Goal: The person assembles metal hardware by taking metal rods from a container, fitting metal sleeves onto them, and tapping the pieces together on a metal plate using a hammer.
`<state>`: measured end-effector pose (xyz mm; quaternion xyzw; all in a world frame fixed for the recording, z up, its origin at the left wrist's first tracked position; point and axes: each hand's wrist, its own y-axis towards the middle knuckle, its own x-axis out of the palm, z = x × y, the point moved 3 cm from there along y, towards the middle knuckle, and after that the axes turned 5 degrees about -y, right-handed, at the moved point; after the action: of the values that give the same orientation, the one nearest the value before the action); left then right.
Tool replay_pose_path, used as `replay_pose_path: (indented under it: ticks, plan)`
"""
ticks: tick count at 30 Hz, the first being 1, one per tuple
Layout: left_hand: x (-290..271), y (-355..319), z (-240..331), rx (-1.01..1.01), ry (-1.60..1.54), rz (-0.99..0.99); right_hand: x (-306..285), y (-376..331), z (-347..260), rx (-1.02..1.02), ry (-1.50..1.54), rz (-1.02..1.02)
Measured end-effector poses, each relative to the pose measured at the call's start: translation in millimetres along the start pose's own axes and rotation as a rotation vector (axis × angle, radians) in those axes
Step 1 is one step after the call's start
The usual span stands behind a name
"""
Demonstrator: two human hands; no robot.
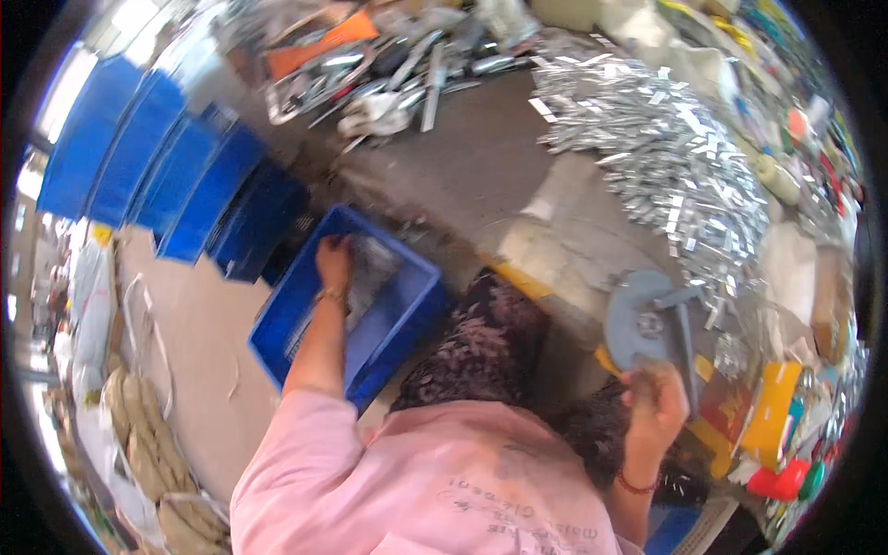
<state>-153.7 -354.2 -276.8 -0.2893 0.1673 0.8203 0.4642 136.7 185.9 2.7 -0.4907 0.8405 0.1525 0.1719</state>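
Observation:
My left hand [334, 262] reaches down into a blue plastic crate [407, 319] at my left side, close to its far wall. Its fingers are dark and blurred, so their grip is unclear. Beside it in the crate lies a heap of small silvery pieces [372, 268]. On the right, my right hand [658, 405] is closed, with the fingers curled in; whatever is in them is too small to make out. Just beyond it stands a grey round device [634, 319] with a flat arm [685, 347], whose lower end passes beside the hand.
A large pile of shiny metal strips [661, 139] covers the work surface at the far right. Mixed metal parts and an orange piece [322, 44] lie at the far left. Stacked blue crates [157, 148] stand at left. Yellow [772, 412] and red items clutter the right edge.

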Motion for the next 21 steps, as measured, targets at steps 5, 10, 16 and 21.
replay_pose_path:
  ticks: [5, 10, 16, 21]
  plan:
    - [-46, 10, 73, 0.195, -0.525, 0.188, 7, 8, -3, -0.137, 0.005, -0.076]
    - [-70, -93, 311, 0.515, -0.64, -0.207, 6, 9, -13, -0.165, 0.022, -0.107]
    - [27, -200, 447, 0.973, -0.413, -0.698, -2, 8, -9, -0.261, 0.003, -0.075]
    - [91, -220, 461, 1.115, -0.045, -0.59, 3, 8, -16, -0.346, 0.005, -0.064]
